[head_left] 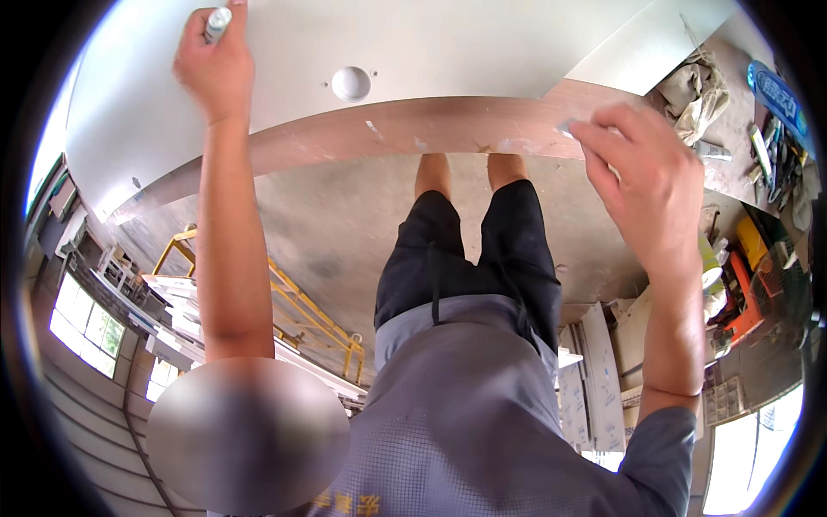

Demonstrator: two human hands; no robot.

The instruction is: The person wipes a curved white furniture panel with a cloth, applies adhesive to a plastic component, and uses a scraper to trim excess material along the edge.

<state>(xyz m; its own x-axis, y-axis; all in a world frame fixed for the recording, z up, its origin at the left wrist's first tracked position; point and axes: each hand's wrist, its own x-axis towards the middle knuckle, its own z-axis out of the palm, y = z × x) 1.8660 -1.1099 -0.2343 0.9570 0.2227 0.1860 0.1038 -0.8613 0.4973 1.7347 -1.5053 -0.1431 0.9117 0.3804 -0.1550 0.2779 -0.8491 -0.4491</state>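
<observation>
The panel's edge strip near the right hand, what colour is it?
Reddish-brown edge strip, seen in the head view.

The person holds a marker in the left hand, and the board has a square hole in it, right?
Not quite. The left hand does hold the marker, but the hole in the board is round, not square. The head view shows it.

Grey short-sleeved shirt (482, 414), black shorts (469, 258)
</observation>
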